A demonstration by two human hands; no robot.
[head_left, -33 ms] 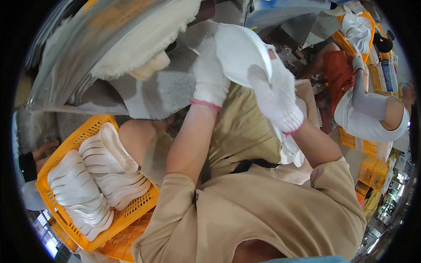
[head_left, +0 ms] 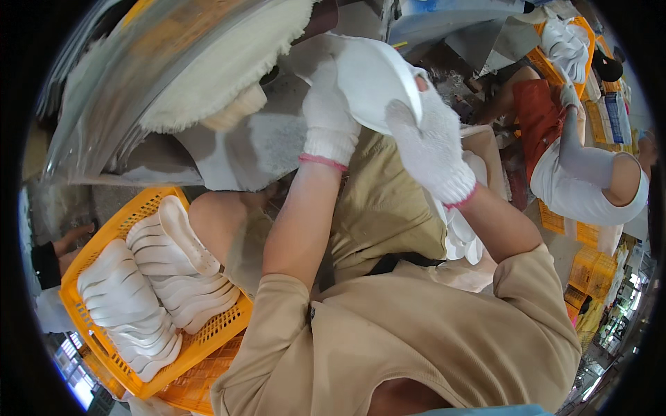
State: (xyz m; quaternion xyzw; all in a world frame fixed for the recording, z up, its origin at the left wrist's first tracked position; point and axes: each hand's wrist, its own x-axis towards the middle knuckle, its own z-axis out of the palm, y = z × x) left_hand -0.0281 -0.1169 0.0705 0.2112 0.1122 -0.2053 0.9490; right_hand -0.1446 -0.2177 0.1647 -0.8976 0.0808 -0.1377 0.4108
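Both my hands, in white knit gloves with pink cuffs, hold one smooth white curved piece [head_left: 378, 83], shaped somewhat like a shoe sole. My left hand [head_left: 329, 111] is closed at its left side, its fingertips hard to make out against the white. On the right edge, my right hand [head_left: 430, 142] grips with the thumb on the near side and the fingers around the rim; a bit of bare finger shows. Just left of my left hand stands a large fuzzy cream buffing wheel [head_left: 229, 62], apart from the piece.
An orange plastic basket [head_left: 73, 298] at lower left holds stacked white sole-shaped pieces [head_left: 125, 284]. More white pieces [head_left: 463, 239] lie beside my right thigh. A grey metal guard [head_left: 232, 156] sits below the wheel. At right, a co-worker in a white top [head_left: 576, 173] reaches to another orange basket [head_left: 590, 41].
My hands and the white piece have shifted slightly left, the right hand most, and the piece has turned a little. The whole basket at lower left appears shifted very slightly.
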